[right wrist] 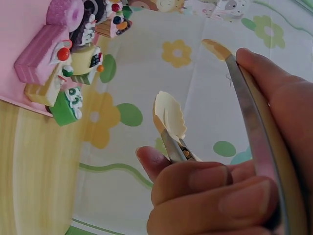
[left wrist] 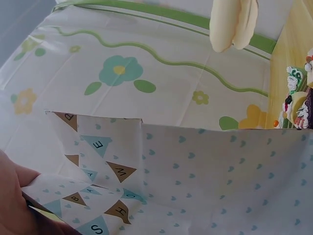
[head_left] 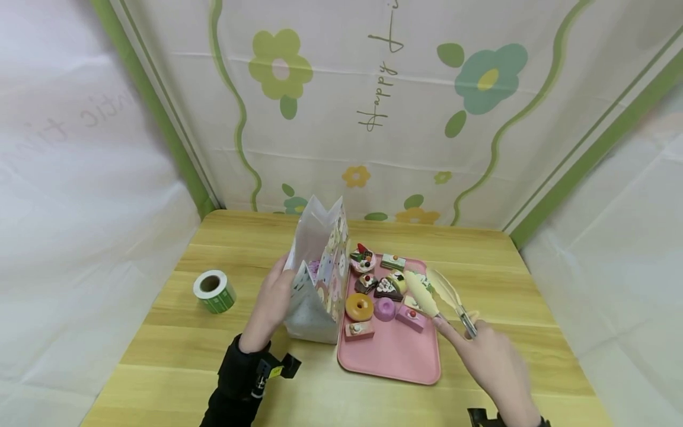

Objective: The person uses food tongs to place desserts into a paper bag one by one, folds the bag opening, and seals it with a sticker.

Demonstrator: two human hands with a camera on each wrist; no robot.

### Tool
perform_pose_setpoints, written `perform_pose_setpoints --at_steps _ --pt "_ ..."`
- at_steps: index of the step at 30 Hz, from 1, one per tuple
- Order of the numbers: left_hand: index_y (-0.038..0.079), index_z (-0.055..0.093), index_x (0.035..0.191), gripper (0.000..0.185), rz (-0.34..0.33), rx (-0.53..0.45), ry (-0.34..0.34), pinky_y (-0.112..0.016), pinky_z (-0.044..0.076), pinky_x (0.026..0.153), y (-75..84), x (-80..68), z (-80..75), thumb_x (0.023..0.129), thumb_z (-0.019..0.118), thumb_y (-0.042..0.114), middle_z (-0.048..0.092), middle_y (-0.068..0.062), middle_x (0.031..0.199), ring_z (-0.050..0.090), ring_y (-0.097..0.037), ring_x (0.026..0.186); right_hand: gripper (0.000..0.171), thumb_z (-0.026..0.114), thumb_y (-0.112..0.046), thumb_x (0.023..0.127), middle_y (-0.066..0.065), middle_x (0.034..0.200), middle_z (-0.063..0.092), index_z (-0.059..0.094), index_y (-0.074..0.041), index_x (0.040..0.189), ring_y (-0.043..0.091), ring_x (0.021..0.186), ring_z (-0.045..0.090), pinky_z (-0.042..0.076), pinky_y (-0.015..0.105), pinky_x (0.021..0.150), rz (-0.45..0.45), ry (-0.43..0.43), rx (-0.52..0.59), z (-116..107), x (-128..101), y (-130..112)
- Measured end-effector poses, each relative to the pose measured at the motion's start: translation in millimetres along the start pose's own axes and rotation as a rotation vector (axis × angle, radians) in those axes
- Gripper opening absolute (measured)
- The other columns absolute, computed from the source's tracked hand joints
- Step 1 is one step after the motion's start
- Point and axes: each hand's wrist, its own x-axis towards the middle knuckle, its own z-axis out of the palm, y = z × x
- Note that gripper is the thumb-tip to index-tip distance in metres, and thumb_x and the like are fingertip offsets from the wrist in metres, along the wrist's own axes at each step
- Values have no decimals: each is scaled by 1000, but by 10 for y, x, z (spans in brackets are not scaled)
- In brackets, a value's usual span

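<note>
A roll of green labels (head_left: pixel 221 300) sits on the wood-grain desk (head_left: pixel 160 362), to the left of the left hand (head_left: pixel 273 299). Beyond that hand hangs a white cloth (head_left: pixel 320 139) printed with flowers (head_left: pixel 469 86), wavy green lines (head_left: pixel 242 111) and the word "Happy" (head_left: pixel 377 98).

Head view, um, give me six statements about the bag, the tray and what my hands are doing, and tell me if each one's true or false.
1. The left hand holds the bag. True.
2. The bag is closed at the top. False: its top is open.
3. The right hand holds tongs. True.
4. The tongs grip a cake. False: nothing is between their tips.
5. The orange donut lies on the tray. True.
6. The tray is left of the bag in the head view. False: it is on the bag's right.
</note>
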Motion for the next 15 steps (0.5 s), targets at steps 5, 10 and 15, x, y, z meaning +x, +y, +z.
perform_pose_setpoints --at_steps 5,10,15 --pt "12 31 138 44 -21 -9 7 -50 25 97 2 -21 -11 96 30 25 35 -8 136 32 -25 121 74 38 -82 64 3 56 38 44 -9 67 19 47 39 27 32 38 -3 -16 -2 87 -28 4" --pt "13 30 139 45 -31 -4 9 -51 24 97 6 -32 -25 96 30 26 34 -7 137 32 -26 122 75 39 -84 61 4 56 40 47 -10 69 18 48 39 27 32 39 -21 -45 -23 174 -52 -9" --pt "12 29 139 45 -19 -9 4 -51 25 97 -7 -33 -37 96 30 24 35 -8 136 33 -26 121 80 42 -85 57 2 61 47 57 -9 81 16 52 42 30 32 42 -141 -87 -106 300 -60 2"
